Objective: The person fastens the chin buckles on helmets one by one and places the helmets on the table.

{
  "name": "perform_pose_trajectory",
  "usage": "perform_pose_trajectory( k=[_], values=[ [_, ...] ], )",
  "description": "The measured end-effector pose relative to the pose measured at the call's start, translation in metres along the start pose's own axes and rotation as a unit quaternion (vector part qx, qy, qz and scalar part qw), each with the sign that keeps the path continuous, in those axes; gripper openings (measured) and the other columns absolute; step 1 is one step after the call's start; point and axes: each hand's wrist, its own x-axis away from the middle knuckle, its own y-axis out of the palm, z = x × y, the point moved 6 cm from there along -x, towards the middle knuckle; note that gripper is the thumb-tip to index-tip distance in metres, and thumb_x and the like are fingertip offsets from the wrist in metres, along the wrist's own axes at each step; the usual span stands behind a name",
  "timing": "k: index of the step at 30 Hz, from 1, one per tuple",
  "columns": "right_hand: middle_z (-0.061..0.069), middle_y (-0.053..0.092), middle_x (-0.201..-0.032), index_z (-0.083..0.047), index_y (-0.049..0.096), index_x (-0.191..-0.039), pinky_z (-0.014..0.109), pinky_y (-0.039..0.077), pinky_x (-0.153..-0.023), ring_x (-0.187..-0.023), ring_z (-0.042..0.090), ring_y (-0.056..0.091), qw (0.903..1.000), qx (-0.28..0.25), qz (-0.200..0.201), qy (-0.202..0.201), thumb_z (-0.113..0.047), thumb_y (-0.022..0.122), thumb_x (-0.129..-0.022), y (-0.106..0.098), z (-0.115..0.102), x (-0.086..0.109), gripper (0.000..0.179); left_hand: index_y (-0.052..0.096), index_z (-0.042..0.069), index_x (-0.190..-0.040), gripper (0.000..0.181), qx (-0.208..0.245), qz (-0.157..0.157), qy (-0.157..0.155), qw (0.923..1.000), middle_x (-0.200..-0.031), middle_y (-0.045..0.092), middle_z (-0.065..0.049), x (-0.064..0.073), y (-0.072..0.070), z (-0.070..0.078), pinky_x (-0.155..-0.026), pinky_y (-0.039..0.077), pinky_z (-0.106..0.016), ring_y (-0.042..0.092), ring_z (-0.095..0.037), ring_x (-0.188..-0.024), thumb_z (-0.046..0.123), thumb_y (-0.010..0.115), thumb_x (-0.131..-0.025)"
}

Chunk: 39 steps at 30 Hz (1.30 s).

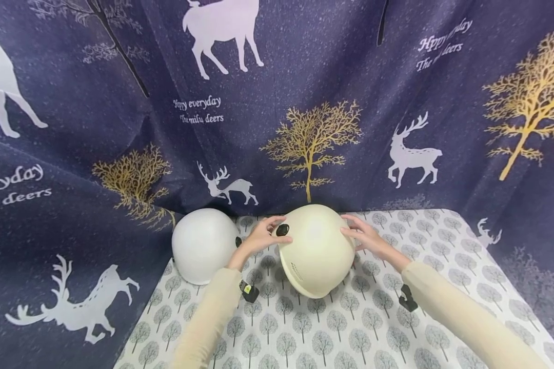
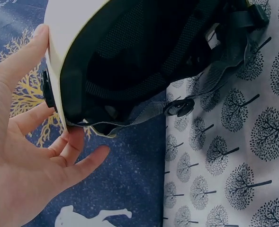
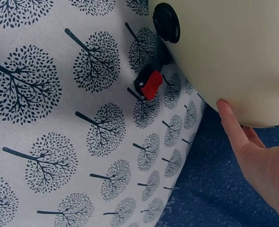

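Note:
A cream helmet (image 1: 318,251) is held tilted over the table between both hands. My left hand (image 1: 260,237) grips its left edge beside a black round button (image 1: 282,229), thumb on the shell and fingers bent around the rim. On the other side, my right hand (image 1: 368,237) holds the shell with thumb and fingers spread around its curve. The dark padded inside (image 2: 130,56) and a grey chin strap (image 2: 151,111) show in the left wrist view. Below the shell hangs a black and red buckle (image 3: 151,86) in the right wrist view.
To the left stands a white helmet (image 1: 203,248) with a black button on its side. A tree-patterned cloth (image 1: 323,343) covers the table. Behind it hangs a dark blue curtain (image 1: 277,77) printed with deer and trees, close to the table's back edge.

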Motion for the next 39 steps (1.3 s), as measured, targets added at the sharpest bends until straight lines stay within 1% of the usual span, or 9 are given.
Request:
perform_pose_trajectory(
  k=[3,8,14,18,21,26,29,33,39],
  values=[
    [0.032,0.031,-0.149,-0.013,0.025,-0.154,0.054,0.057,-0.085,-0.134,0.054,0.037,1.0,0.007,-0.004,0.001,-0.034,0.052,-0.1,-0.001,-0.002,0.0,0.064,0.052,0.016,-0.14,0.068,-0.005,0.0,0.002,1.0,-0.136,0.05,-0.013,-0.001,0.0,0.0,-0.093,0.048,-0.038,0.05,-0.025,-0.114,0.029,0.081,-0.08],
    [0.031,0.024,-0.152,-0.012,0.024,-0.154,0.058,0.054,-0.09,-0.14,0.053,0.028,0.9999,0.004,-0.012,0.002,-0.034,0.052,-0.1,0.0,-0.005,0.0,0.065,0.052,0.017,-0.14,0.07,0.0,-0.003,0.005,1.0,-0.137,0.047,-0.015,-0.003,0.0,0.001,-0.099,0.047,-0.045,0.049,-0.027,-0.117,0.032,0.081,-0.079],
    [0.031,0.025,-0.152,-0.012,0.025,-0.154,0.058,0.053,-0.091,-0.138,0.053,0.031,0.9995,0.022,-0.02,0.0,-0.035,0.053,-0.099,-0.001,-0.012,-0.004,0.066,0.053,0.018,-0.139,0.066,-0.004,0.004,-0.001,1.0,-0.137,0.045,-0.015,-0.006,-0.003,0.002,-0.104,0.044,-0.05,0.048,-0.029,-0.121,0.03,0.08,-0.079],
    [0.031,0.027,-0.152,-0.012,0.025,-0.154,0.057,0.055,-0.089,-0.137,0.054,0.033,0.9992,0.035,-0.02,-0.002,-0.034,0.054,-0.099,-0.004,-0.016,-0.004,0.066,0.054,0.017,-0.137,0.065,-0.018,0.005,0.004,0.9998,-0.134,0.047,-0.015,-0.01,-0.004,0.005,-0.102,0.046,-0.049,0.05,-0.029,-0.119,0.031,0.08,-0.079],
    [0.031,0.028,-0.151,-0.011,0.025,-0.154,0.056,0.055,-0.088,-0.134,0.055,0.037,0.9989,0.041,-0.022,-0.002,-0.034,0.055,-0.098,-0.006,-0.022,-0.005,0.068,0.055,0.016,-0.136,0.064,-0.023,0.005,0.006,0.9997,-0.129,0.049,-0.015,-0.012,-0.003,0.009,-0.096,0.048,-0.045,0.051,-0.026,-0.112,0.031,0.081,-0.079],
    [0.031,0.029,-0.152,-0.01,0.025,-0.155,0.053,0.057,-0.086,-0.131,0.055,0.041,0.9984,0.047,-0.031,-0.009,-0.03,0.057,-0.097,-0.007,-0.032,-0.007,0.069,0.057,0.015,-0.134,0.063,-0.032,0.014,0.005,0.9994,-0.121,0.049,-0.013,-0.014,-0.002,0.015,-0.09,0.047,-0.039,0.049,-0.023,-0.104,0.03,0.081,-0.077],
    [0.031,0.029,-0.152,-0.01,0.025,-0.155,0.054,0.056,-0.087,-0.131,0.055,0.042,0.998,0.051,-0.033,-0.015,-0.028,0.058,-0.097,-0.007,-0.037,-0.008,0.069,0.057,0.016,-0.134,0.064,-0.037,0.016,0.004,0.9992,-0.122,0.049,-0.013,-0.016,-0.001,0.016,-0.092,0.048,-0.041,0.049,-0.023,-0.106,0.032,0.082,-0.077],
    [0.031,0.031,-0.151,-0.011,0.026,-0.154,0.056,0.056,-0.087,-0.13,0.054,0.044,0.9972,0.066,-0.027,-0.021,-0.031,0.059,-0.096,-0.009,-0.042,-0.009,0.07,0.057,0.018,-0.134,0.063,-0.031,0.016,0.004,0.9994,-0.124,0.048,-0.013,-0.017,0.001,0.016,-0.096,0.048,-0.045,0.05,-0.025,-0.11,0.033,0.082,-0.077],
    [0.029,0.033,-0.151,-0.013,0.029,-0.154,0.059,0.053,-0.091,-0.131,0.051,0.046,0.9964,0.079,-0.027,-0.013,-0.033,0.061,-0.095,-0.011,-0.041,-0.01,0.07,0.055,0.016,-0.136,0.065,-0.015,0.019,0.027,0.9993,-0.126,0.046,-0.013,-0.018,0.005,0.017,-0.102,0.046,-0.049,0.05,-0.03,-0.119,0.035,0.08,-0.079]
  ],
)
